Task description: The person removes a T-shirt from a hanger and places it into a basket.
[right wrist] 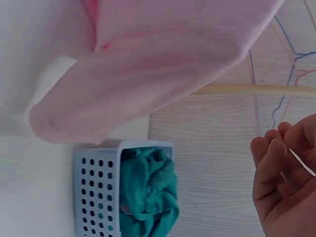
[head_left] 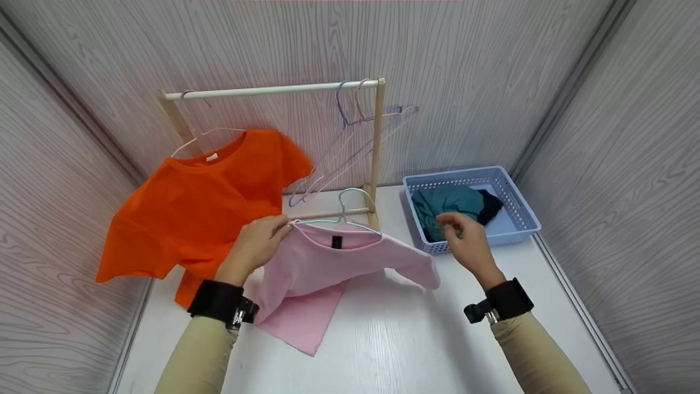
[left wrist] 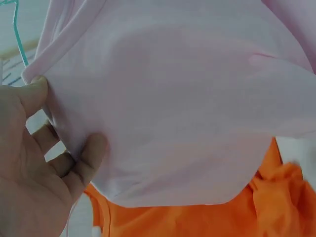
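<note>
A pale pink shirt (head_left: 333,269) hangs in front of me on a mint-green hanger (head_left: 343,210), its dark neck label facing up. My left hand (head_left: 256,245) pinches the shirt at one shoulder, by the end of the hanger; in the left wrist view the thumb lies on the cloth near the neckline. The hanger's arms are partly covered by the fabric, and its hook points upward. My right hand (head_left: 467,239) is off to the right of the shirt with fingers loosely bent and nothing in them, as the right wrist view also shows.
An orange T-shirt (head_left: 219,191) hangs at the left of a clothes rack with a white rail (head_left: 273,89). Spare hangers (head_left: 347,112) hang at the rail's right end. On the right, a blue basket (head_left: 517,210) holds crumpled teal clothing (head_left: 451,200).
</note>
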A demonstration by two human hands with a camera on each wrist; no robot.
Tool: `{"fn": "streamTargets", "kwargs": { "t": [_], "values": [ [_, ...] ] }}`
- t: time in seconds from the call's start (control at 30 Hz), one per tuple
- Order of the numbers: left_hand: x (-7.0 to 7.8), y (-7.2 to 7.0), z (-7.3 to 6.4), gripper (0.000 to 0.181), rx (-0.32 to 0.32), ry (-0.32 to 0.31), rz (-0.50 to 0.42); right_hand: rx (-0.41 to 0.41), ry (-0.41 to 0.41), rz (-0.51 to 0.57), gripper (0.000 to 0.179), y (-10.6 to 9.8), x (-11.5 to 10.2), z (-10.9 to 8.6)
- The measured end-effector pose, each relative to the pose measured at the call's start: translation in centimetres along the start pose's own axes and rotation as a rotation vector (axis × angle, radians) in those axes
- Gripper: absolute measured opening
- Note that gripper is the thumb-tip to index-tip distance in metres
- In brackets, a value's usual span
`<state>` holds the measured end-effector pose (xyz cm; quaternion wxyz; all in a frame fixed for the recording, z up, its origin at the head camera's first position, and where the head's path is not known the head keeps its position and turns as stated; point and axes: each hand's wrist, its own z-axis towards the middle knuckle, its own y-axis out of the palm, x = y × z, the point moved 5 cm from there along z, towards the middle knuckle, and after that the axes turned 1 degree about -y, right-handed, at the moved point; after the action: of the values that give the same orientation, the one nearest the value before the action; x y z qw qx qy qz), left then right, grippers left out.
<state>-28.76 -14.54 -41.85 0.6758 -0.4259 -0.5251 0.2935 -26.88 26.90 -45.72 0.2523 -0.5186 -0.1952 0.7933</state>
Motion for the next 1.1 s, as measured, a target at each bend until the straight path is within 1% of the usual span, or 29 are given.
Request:
{"fn": "streamTargets", "kwargs": {
  "t": [0.03,0.1,0.23,0.27,0.33,0.43,0.57,0.63,0.73,0.8,0.93,1.03,1.1],
  "values": [
    [0.4,0.4,0.1,0.020,0.006,0.003,0.004,-0.007,-0.017,-0.014,0.023,-0.1,-0.5,0.0],
    [1.1,1.0,0.4,0.020,0.019,-0.013,0.021,-0.039,-0.051,-0.035,0.023,0.0,-1.5,-0.1],
    [2.1,1.8,0.5,0.021,0.054,-0.026,0.035,-0.135,-0.112,-0.096,0.030,1.6,-2.9,-0.3],
    [2.4,2.0,0.6,0.021,0.061,-0.027,0.032,-0.151,-0.123,-0.106,0.032,2.0,-3.0,-0.3],
    [3.0,2.2,0.6,0.022,0.072,-0.009,0.015,-0.165,-0.129,-0.120,0.032,2.6,-3.1,-0.4],
    [3.6,2.6,0.6,0.019,0.076,0.002,0.000,-0.164,-0.108,-0.097,0.028,3.1,-2.9,-0.4],
    [3.9,3.0,0.4,0.017,0.058,0.017,0.026,-0.149,-0.107,-0.080,0.022,3.1,-2.6,-0.2],
    [4.0,3.2,0.3,0.018,0.029,0.015,0.037,-0.130,-0.120,-0.104,0.020,2.8,-2.7,-0.2],
    [4.4,3.4,0.3,0.018,-0.007,0.022,0.039,-0.075,-0.131,-0.156,0.018,2.3,-2.8,-0.1],
    [4.9,3.4,0.3,0.017,-0.011,0.043,0.029,-0.036,-0.136,-0.185,0.017,2.0,-2.9,0.0],
    [6.7,3.5,0.6,0.025,0.024,0.122,0.020,0.011,-0.158,-0.200,0.016,1.9,-3.1,0.0],
    [8.3,3.7,1.1,0.025,0.038,0.193,0.021,0.012,-0.168,-0.196,0.016,2.3,-3.3,0.0],
    [9.2,4.0,1.4,0.022,0.031,0.233,0.012,-0.004,-0.164,-0.187,0.017,2.6,-3.4,-0.1]
  ]
}}
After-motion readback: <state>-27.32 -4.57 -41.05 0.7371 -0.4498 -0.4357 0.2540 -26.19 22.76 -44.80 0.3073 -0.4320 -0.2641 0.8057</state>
